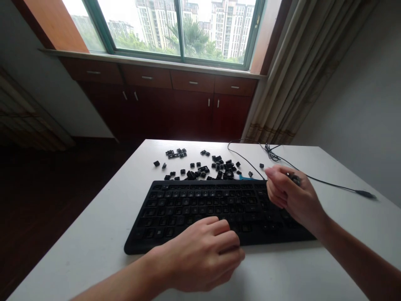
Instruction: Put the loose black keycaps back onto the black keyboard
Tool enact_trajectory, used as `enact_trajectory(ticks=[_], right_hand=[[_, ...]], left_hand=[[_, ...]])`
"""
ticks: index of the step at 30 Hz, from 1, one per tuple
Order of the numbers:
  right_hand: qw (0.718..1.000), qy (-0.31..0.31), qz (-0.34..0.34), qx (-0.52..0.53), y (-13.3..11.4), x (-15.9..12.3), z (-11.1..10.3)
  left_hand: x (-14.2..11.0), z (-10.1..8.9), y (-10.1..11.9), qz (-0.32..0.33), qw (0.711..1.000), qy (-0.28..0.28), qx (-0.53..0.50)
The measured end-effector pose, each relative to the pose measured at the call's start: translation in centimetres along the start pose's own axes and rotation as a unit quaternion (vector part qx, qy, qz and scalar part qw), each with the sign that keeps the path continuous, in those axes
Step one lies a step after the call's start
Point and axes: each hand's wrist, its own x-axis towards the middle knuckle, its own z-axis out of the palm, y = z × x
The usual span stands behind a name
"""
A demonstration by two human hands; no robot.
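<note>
A black keyboard point(200, 209) lies across the white table, with keycaps off at many of its key positions. My left hand point(203, 255) is closed over its front edge, fingers curled and pressed together; what is in them, if anything, is hidden. Above the keyboard's right part, my right hand point(288, 194) makes a fist around a dark object with a rounded end point(294, 179). Most of that object is inside the fist, so its kind does not show. Loose black keycaps point(203, 169) lie scattered behind the keyboard, some in clusters.
A small blue tool point(246, 177) lies against the keyboard's back edge. The black cable point(272, 155) loops across the back right, its plug point(365, 194) near the right side. Beyond the white table point(103, 217) stand dark red cabinets point(175, 108) under a window.
</note>
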Motion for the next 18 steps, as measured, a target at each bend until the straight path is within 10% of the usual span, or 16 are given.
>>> enact_trajectory(ticks=[4, 8, 18], right_hand=[[0.946, 0.043, -0.099, -0.306, -1.4, 4.1, -0.2], [0.857, -0.05, -0.14, -0.493, 0.2, 7.7, 0.6], [0.773, -0.197, -0.13, -0.589, 3.8, 13.0, 5.6]], left_hand=[[-0.1, 0.1, 0.0, -0.002, 1.0, 0.002, 0.003], [-0.2, 0.2, -0.1, -0.002, 1.0, 0.002, 0.006], [-0.7, 0.2, -0.2, 0.023, 0.998, 0.013, 0.053]])
